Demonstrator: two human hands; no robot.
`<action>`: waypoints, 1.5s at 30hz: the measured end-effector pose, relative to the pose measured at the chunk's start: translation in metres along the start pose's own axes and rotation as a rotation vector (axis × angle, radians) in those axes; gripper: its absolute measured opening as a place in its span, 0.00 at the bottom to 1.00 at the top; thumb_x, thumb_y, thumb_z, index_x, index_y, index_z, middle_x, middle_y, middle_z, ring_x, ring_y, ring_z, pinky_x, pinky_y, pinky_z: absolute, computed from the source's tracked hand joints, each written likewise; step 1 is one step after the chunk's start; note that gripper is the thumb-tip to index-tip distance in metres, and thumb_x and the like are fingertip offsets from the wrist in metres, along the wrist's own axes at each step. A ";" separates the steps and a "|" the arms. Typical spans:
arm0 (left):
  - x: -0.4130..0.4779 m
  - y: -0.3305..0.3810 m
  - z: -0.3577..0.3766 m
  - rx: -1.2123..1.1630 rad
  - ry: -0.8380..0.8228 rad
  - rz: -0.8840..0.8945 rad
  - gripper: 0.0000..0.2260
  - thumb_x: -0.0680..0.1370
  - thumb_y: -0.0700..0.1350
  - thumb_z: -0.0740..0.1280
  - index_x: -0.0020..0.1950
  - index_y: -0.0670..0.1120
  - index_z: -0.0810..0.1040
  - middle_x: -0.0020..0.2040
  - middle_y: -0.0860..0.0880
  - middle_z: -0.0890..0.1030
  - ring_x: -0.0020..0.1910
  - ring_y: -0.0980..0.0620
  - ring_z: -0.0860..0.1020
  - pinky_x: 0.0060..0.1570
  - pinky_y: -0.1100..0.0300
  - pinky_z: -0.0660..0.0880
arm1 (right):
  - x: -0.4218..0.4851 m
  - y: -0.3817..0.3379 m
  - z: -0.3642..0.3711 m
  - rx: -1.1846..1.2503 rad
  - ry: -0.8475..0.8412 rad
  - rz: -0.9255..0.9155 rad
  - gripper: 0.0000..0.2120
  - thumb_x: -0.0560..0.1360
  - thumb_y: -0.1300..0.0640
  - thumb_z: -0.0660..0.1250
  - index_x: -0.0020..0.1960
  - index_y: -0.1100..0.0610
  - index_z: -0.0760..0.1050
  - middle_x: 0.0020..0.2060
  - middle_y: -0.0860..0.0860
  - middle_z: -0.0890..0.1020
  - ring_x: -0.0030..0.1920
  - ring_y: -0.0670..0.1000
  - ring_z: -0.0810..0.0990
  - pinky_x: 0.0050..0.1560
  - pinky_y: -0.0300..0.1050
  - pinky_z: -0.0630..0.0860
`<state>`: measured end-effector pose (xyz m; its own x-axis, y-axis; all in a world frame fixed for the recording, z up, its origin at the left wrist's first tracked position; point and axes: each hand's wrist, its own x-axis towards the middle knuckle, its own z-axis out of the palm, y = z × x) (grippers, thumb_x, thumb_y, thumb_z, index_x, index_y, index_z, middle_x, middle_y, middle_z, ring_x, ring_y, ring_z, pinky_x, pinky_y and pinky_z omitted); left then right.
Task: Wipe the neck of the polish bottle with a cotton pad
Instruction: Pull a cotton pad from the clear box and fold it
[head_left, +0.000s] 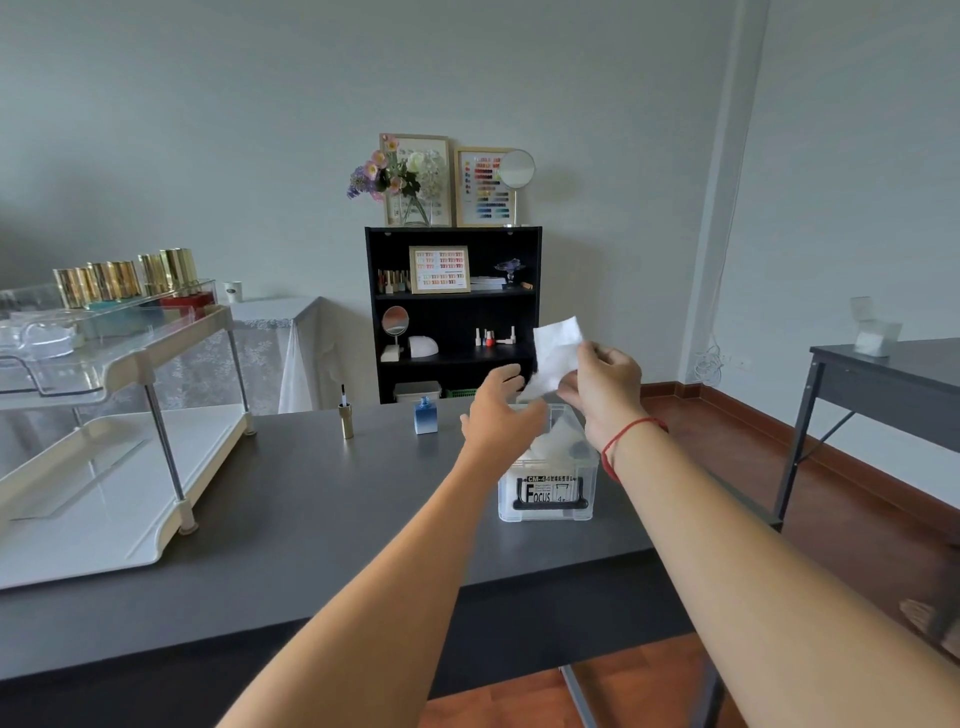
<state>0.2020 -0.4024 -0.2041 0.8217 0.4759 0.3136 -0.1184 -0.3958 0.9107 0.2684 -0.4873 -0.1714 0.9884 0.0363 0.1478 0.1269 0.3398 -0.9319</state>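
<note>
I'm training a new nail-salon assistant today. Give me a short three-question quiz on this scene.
1. True or false: the blue polish bottle is capped.
2. Which hand pinches the cotton pad? A: left. B: right.
3. Fill in: the gold cap stands on the table with its brush pointing ____.
Key: 1 false; 2 B, the right hand; 3 up.
</note>
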 end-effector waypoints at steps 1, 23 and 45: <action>0.000 0.001 -0.002 -0.038 -0.039 0.032 0.17 0.71 0.46 0.67 0.59 0.59 0.77 0.50 0.61 0.82 0.53 0.51 0.80 0.61 0.50 0.75 | 0.000 0.003 -0.002 -0.018 0.012 -0.004 0.06 0.79 0.59 0.60 0.50 0.58 0.75 0.32 0.53 0.74 0.31 0.48 0.74 0.45 0.51 0.82; 0.013 0.006 0.004 -0.008 0.153 0.077 0.12 0.74 0.45 0.72 0.56 0.44 0.81 0.50 0.46 0.82 0.43 0.52 0.78 0.54 0.52 0.78 | -0.004 0.018 -0.031 -0.356 -0.228 -0.070 0.06 0.72 0.50 0.69 0.44 0.50 0.83 0.36 0.46 0.85 0.38 0.44 0.83 0.34 0.39 0.80; 0.011 0.028 0.022 -0.180 0.051 0.089 0.17 0.81 0.50 0.57 0.33 0.44 0.66 0.32 0.46 0.67 0.33 0.53 0.65 0.35 0.59 0.62 | 0.005 -0.014 -0.038 -0.287 -0.122 -0.122 0.08 0.74 0.59 0.67 0.37 0.51 0.80 0.46 0.56 0.85 0.49 0.55 0.83 0.56 0.48 0.79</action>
<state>0.2199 -0.4261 -0.1808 0.7751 0.4861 0.4038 -0.2907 -0.2931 0.9108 0.2747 -0.5276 -0.1705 0.9492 0.1295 0.2868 0.2797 0.0703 -0.9575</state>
